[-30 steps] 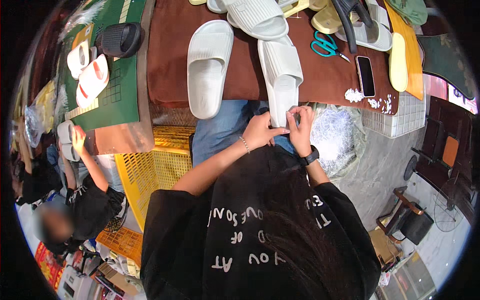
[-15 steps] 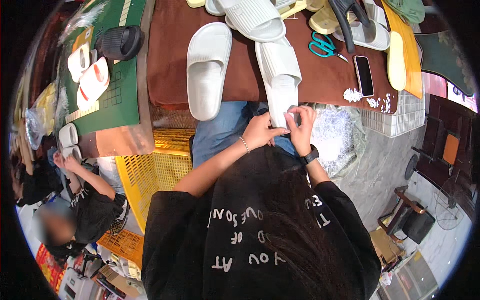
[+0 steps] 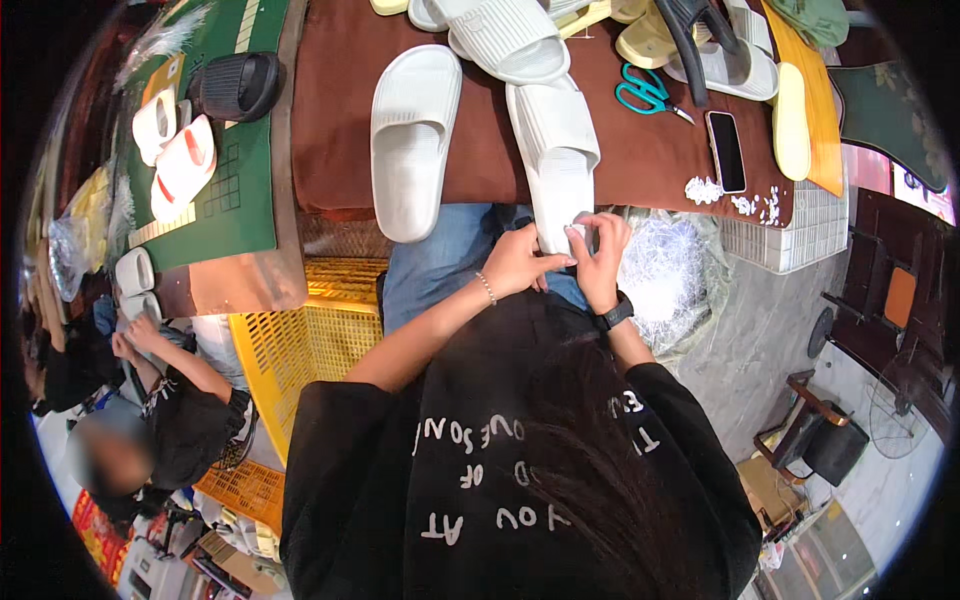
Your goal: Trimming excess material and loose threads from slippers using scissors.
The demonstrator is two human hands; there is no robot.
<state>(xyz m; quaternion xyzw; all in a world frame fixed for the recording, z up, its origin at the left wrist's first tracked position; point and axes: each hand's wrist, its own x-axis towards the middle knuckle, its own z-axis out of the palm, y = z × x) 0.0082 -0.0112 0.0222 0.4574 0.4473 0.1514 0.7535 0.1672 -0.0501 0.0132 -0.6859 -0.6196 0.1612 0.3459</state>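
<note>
A white slide slipper (image 3: 563, 190) lies with its toe on the brown cloth and its heel past the near table edge, toward my lap. My left hand (image 3: 520, 262) grips the heel from the left, thumb across its end. At the heel's right side my right hand (image 3: 601, 252) has thumb and fingertips curled together against the slipper; whatever is between them is too small to make out. Left of this slipper rests a second white slide slipper (image 3: 412, 150), its heel also over the edge. Another white slipper (image 3: 512, 42) lies across the toe end.
Teal-handled scissors (image 3: 643, 92), a phone (image 3: 726, 150) and small white bits (image 3: 703, 190) lie to the right on the brown cloth (image 3: 330, 120). More slippers pile up at the back. A yellow crate (image 3: 270, 350) stands left below. Another person (image 3: 180, 370) works at the green-topped table (image 3: 240, 190).
Both hands stay at the slipper's heel with only a slight shift of the fingers. The whole view has drifted a little; the other person's hands have moved slightly.
</note>
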